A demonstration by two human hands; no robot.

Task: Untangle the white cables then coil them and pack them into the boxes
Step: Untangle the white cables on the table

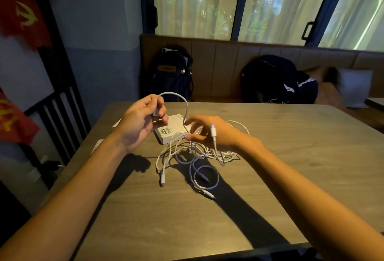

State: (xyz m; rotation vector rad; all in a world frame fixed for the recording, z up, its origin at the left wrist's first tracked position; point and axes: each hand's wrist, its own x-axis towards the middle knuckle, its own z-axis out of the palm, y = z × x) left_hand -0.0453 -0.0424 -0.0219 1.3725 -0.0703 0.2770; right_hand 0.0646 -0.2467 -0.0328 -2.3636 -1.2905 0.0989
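Observation:
A tangle of white cables (193,156) lies on the wooden table (291,156), partly lifted. My left hand (143,121) is raised above the table and pinches one cable end near its plug; that cable arcs up and over toward my right hand (209,130). My right hand hovers over the tangle with its fingers in among the strands, and a white plug (213,131) hangs across its back. A white box (170,130) with a green label lies flat behind the hands. Two loose plugs (162,182) rest at the tangle's near side.
Flat white pieces (96,146) lie near the table's left edge. A dark slatted chair (62,111) stands at the left. Behind the table runs a padded bench with two dark backpacks (172,73) and a cushion (355,88) under the windows.

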